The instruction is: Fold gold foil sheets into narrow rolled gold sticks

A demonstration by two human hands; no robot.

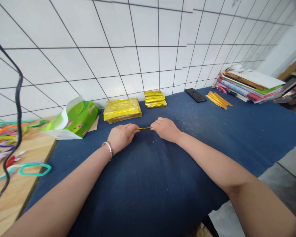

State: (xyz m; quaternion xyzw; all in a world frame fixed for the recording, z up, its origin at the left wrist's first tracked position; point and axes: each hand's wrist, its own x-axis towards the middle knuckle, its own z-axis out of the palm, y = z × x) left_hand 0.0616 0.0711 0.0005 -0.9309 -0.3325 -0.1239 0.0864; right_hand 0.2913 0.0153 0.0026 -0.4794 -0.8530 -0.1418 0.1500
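Note:
A thin gold strip runs level between my two hands, over the dark blue cloth. My left hand, with a silver bangle at the wrist, has its fingers closed on the strip's left end. On the right end my right hand pinches it in the same way. Just beyond my left hand lies a thick stack of gold foil paper. Folded gold strips lie in a small pile behind the gap between my hands.
A green and white bag and a wooden board with colourful cords are at left. A black phone, flat gold strips and stacked books lie back right. A black cable hangs at left, before the tiled wall.

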